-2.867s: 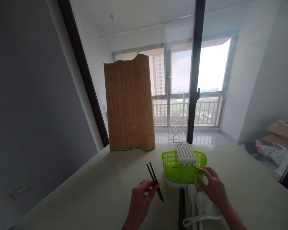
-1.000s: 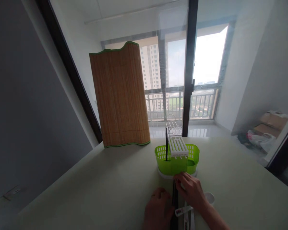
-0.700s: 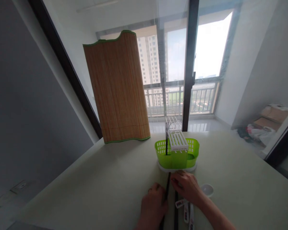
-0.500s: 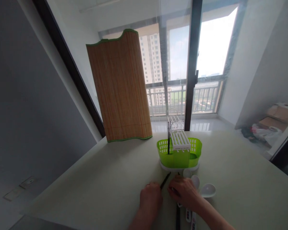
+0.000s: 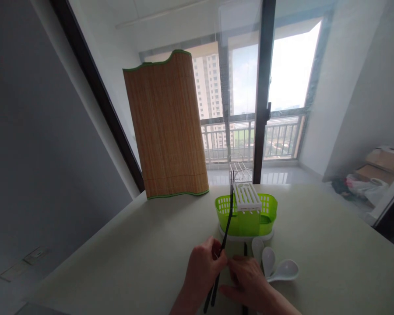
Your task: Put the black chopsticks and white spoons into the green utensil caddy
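Head view, looking forward and down over a pale desk [image 5: 144, 258]. Left hand [image 5: 202, 273] closed around a pair of black chopsticks [image 5: 223, 238], pinched between thumb and forefingers near the lower third, tips raised toward 12 o'clock and crossing in front of the left compartment of a green slotted cutlery holder [image 5: 246, 214]. Right hand [image 5: 249, 284] just at 3 o'clock of the left, fingers curled low against the desk beside the chopstick shafts; cannot tell whether gripping anything. Another black chopstick [image 5: 245, 249] flat on the desk at 12 o'clock of the right hand, only a short stretch visible. Holder upright on a white base tray, with a white slotted insert [image 5: 248, 202] standing in its middle and two thin dark chopsticks [image 5: 231, 183] upright in the left compartment. Three white spoons [image 5: 271, 262] lying bowls-up on the desk at 1 o'clock of the right hand, just in front of the holder's base. Bamboo mat [image 5: 169, 131] with green edging standing upright at 11 o'clock, well apart from the hands. Glass doors and balcony railing beyond, at 12 o'clock.
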{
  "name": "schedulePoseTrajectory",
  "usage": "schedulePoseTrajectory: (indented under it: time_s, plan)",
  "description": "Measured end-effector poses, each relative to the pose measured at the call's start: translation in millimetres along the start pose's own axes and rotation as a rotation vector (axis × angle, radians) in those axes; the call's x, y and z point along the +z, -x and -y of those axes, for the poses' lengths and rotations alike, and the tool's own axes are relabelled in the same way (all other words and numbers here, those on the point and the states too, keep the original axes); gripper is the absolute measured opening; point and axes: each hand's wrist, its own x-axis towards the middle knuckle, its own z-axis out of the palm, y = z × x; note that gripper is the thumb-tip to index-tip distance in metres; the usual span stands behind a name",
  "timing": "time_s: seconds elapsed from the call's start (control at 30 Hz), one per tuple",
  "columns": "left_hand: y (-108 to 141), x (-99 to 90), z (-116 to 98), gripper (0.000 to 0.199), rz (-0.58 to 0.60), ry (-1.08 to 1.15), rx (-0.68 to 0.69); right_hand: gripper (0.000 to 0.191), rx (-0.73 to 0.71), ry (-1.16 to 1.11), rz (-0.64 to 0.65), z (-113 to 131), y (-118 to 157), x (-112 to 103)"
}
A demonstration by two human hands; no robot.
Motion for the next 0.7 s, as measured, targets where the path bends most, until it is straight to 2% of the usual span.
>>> schedulePoseTrajectory:
  time_s: [0.13,0.27,0.43,0.53,0.7]
  plan:
    - [4.8,13.3,-9.9,0.008,-0.141,0.142,0.072,0.021,-0.026,-0.094,-0.114,-4.7,-1.5,8.5]
    - [10.0,20.7,-7.1,0.014,-0.206,0.215,0.145,0.012,-0.023,-0.134,-0.135,-7.8,-3.8,1.5]
    - [7.4,15.7,2.7,0.014,-0.097,0.270,0.227,0.012,0.007,-0.070,-0.053,-10.4,-4.9,-1.8]
    - [2.9,10.7,5.5,0.013,-0.014,0.367,0.213,0.013,0.010,-0.049,-0.031,-14.7,-5.3,2.4]
    - [-0.3,8.6,8.3,0.014,0.047,0.411,0.186,0.012,0.001,-0.037,-0.003,-20.2,-6.8,7.3]
